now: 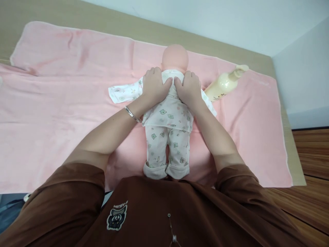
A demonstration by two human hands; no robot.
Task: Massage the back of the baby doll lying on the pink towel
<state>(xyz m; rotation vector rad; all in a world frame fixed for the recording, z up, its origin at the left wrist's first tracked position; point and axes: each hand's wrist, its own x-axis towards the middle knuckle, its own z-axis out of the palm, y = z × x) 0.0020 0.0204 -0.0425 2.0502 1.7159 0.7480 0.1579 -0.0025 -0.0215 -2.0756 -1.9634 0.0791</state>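
Note:
A baby doll [168, 113] in a white printed top and trousers lies on a pink blanket [77, 113], its bald head [175, 57] away from me. No face shows; its back appears to be turned up. My left hand [155, 85] is wrapped over the doll's left-side shoulder, thumb on the upper back. My right hand [189, 88] grips the other shoulder the same way, the two thumb tips close together. Both hands' fingers curl over the far side and are partly hidden. One printed sleeve [124, 92] stretches out flat to the left.
A cream pump bottle [223, 85] lies on the blanket right of the doll, beside my right hand. The table edge [296, 168] shows at the right, with brown wood [312, 157] beyond. A white wall [218, 24] stands behind the table.

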